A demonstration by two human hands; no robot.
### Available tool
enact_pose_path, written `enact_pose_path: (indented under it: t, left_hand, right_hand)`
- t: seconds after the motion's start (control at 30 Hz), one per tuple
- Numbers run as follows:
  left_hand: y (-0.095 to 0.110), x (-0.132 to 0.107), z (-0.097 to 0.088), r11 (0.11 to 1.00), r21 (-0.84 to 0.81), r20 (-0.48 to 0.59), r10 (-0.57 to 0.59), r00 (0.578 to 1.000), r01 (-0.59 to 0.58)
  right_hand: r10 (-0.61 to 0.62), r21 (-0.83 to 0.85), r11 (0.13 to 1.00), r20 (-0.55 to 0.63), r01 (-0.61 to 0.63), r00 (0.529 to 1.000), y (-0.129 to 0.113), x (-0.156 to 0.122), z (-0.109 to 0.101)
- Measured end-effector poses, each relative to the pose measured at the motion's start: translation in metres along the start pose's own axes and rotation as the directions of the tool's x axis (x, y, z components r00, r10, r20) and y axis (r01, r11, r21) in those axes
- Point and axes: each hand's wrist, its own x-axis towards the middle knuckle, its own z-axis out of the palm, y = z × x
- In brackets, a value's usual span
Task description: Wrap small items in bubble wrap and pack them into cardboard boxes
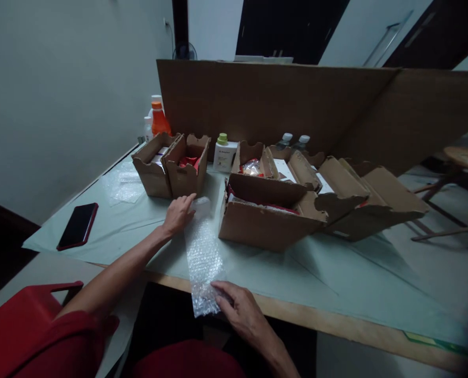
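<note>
A long strip of bubble wrap [202, 252] lies across the table's front edge, running from the boxes toward me. My left hand [178, 212] rests on its far end, fingers curled over a small rolled or wrapped lump there. My right hand [237, 310] presses the near end, which overhangs the wooden table edge, with fingers flat on the wrap. Both arms wear red sleeves.
Open cardboard boxes stand behind: two small ones [170, 165] at left, a larger one [265, 215] and more at right [367, 197]. A dark phone [78, 226] lies left. An orange bottle [159, 119], a white bottle [224, 152], a tall cardboard sheet [297, 100] and a red chair [29, 310] are nearby.
</note>
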Motion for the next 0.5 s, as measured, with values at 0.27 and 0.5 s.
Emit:
enact_pose_path:
  t: [0.27,0.5]
  left_hand:
    - [-0.018,-0.093,-0.037,0.901,-0.342,0.207,0.348,0.914,-0.266]
    - [0.009,-0.193,-0.06,0.849,-0.526,0.372,0.285,0.883,-0.053]
  right_hand:
    - [0.107,0.172,0.975,0.195,-0.142,0.975,-0.002,-0.004,0.009]
    - [0.075,0.671,0.703,0.261,-0.237,0.962,-0.015,0.016,0.012]
